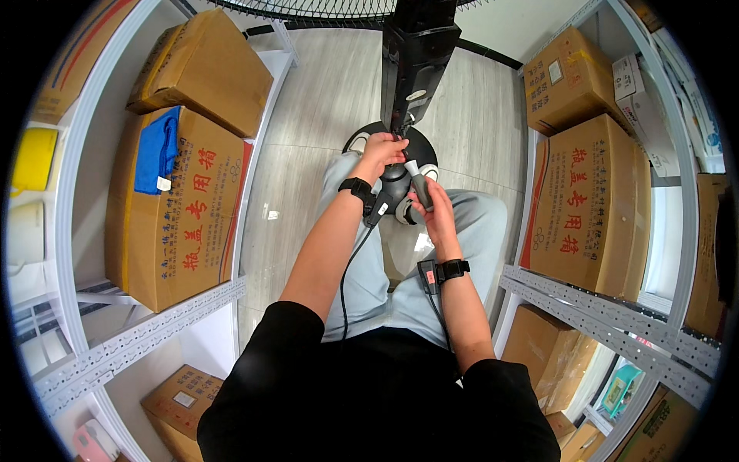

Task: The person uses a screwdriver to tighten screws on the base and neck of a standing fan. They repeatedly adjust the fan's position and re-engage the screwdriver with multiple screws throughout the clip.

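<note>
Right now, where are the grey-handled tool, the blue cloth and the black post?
Grey-handled tool (419, 185), head view: on its handle.
Blue cloth (157, 151), head view: its middle.
Black post (416, 65), head view: its visible middle.

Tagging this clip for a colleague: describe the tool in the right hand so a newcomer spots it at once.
Find the tall black stand at the top centre and follow it down to its base. The tool slants up from the right hand, beside the left hand. Its grey handle with a whitish collar sets it apart from the black stand and wrist straps.
</note>
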